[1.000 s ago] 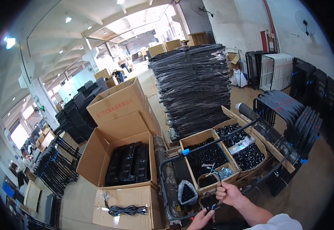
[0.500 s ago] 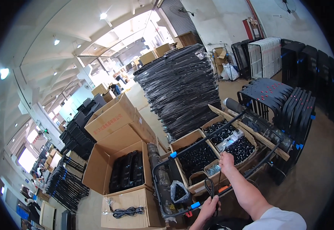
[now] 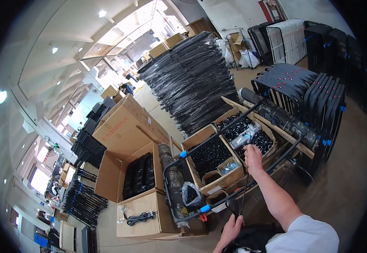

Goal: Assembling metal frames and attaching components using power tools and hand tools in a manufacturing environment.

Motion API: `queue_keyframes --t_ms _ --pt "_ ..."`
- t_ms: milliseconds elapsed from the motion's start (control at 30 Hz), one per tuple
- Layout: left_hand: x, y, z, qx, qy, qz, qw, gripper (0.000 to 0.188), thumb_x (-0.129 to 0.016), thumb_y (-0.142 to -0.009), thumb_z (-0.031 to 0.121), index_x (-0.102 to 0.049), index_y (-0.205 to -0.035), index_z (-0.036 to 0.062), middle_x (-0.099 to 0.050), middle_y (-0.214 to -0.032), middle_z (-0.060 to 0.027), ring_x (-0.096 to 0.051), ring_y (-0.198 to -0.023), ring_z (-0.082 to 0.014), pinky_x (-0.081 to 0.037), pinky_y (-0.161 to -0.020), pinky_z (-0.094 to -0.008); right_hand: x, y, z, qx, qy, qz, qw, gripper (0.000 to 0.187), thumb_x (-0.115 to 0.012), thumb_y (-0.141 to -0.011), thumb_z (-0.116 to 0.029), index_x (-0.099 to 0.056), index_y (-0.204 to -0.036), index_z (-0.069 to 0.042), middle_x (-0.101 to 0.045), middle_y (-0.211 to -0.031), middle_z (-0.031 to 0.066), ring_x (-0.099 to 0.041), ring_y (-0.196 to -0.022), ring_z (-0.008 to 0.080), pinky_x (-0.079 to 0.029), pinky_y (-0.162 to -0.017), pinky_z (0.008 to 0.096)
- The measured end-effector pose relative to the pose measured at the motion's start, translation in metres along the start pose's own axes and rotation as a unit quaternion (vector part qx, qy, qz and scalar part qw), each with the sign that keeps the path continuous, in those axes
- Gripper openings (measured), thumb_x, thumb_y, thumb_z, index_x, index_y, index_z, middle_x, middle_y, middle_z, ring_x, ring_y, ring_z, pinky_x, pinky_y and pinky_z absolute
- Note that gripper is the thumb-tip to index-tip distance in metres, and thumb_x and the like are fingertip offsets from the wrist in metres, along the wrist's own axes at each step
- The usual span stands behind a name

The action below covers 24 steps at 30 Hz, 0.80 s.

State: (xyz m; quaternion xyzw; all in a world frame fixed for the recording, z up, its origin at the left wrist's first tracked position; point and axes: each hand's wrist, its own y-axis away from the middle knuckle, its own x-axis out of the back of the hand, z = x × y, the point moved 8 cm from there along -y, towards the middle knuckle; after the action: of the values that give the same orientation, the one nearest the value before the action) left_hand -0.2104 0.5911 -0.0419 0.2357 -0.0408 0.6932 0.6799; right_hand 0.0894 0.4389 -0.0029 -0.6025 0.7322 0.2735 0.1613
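Note:
My left hand point(image 3: 231, 229) is low, near the front bar of the black tube frame point(image 3: 170, 165), with its fingers closed on a looped black cable point(image 3: 233, 206). A strand of that cable runs up to my right hand point(image 3: 253, 157), whose fingers are closed round it. That hand is above the right-hand parts box point(image 3: 275, 148), close to a clear plastic bag point(image 3: 246, 135) lying among small black parts. Blue clips sit on the frame, which lies across the boxes.
Left of the frame stands an open carton point(image 3: 109, 173) holding black moulded parts. Another coiled black cable point(image 3: 141, 218) lies on a carton below it. A tall wrapped stack of black panels point(image 3: 187, 82) rises behind. Black frames with red dots point(image 3: 286, 80) stand at right.
The view has tilted, so the boxes and frame appear shifted left and up. My right hand has risen slightly in the picture, and both hands still hold the cable.

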Motion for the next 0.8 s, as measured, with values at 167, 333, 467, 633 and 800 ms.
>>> queue_keyframes --t_ms 167,333,467,633,800 --pt "0.022 0.028 -0.007 -0.133 -0.219 -0.007 0.967 0.066 -0.076 -0.094 0.031 -0.051 -0.149 0.0047 -0.06 -0.144 -0.0241 -0.057 -0.136 -0.0395 -0.049 -0.112 -0.0458 -0.026 0.123 -0.054 0.016 0.041 -0.176 0.983 0.029 -0.05 -0.113 -0.026 -0.064 -0.125 -0.003 -0.04 -0.07 -0.0089 -0.031 -0.054 0.0012 -0.025 -0.046 0.021" --pt "0.121 0.046 0.098 -0.197 -0.111 0.242 0.943 0.03 -0.068 -0.096 0.005 -0.066 -0.125 -0.0006 -0.07 -0.118 -0.0162 -0.068 -0.112 -0.0311 -0.053 -0.099 -0.0384 -0.015 0.187 -0.051 0.02 0.097 -0.285 0.953 0.029 -0.052 -0.111 -0.02 -0.066 -0.129 -0.002 -0.046 -0.069 -0.0066 -0.038 -0.059 0.0034 -0.033 -0.053 0.0229" --pt "0.152 0.061 0.168 -0.32 -0.137 0.357 0.866 0.032 -0.063 -0.094 -0.006 -0.068 -0.125 0.0012 -0.068 -0.127 -0.0176 -0.063 -0.123 -0.0342 -0.049 -0.106 -0.0431 -0.016 0.224 -0.055 0.116 0.27 -0.345 0.891 0.027 -0.057 -0.108 -0.014 -0.07 -0.127 -0.001 -0.064 -0.077 0.0027 -0.057 -0.065 0.0098 -0.048 -0.061 0.028" --pt "0.144 0.051 0.208 -0.365 -0.235 0.355 0.828 0.033 -0.062 -0.097 -0.002 -0.07 -0.129 0.0033 -0.067 -0.138 -0.0165 -0.056 -0.136 -0.0384 -0.043 -0.115 -0.0485 -0.018 0.253 -0.056 0.215 0.335 -0.397 0.827 0.027 -0.063 -0.101 -0.009 -0.072 -0.124 0.001 -0.078 -0.107 0.0173 -0.076 -0.088 0.0302 -0.059 -0.078 0.0356" --pt "0.125 0.023 0.189 -0.361 -0.287 0.223 0.859 0.03 -0.058 -0.101 0.002 -0.071 -0.128 0.0055 -0.073 -0.124 -0.0125 -0.065 -0.124 -0.0347 -0.041 -0.118 -0.0504 -0.009 0.272 -0.057 0.254 0.322 -0.457 0.789 0.027 -0.065 -0.097 -0.005 -0.073 -0.122 0.002 -0.078 -0.11 0.0167 -0.077 -0.09 0.0321 -0.061 -0.079 0.0363"
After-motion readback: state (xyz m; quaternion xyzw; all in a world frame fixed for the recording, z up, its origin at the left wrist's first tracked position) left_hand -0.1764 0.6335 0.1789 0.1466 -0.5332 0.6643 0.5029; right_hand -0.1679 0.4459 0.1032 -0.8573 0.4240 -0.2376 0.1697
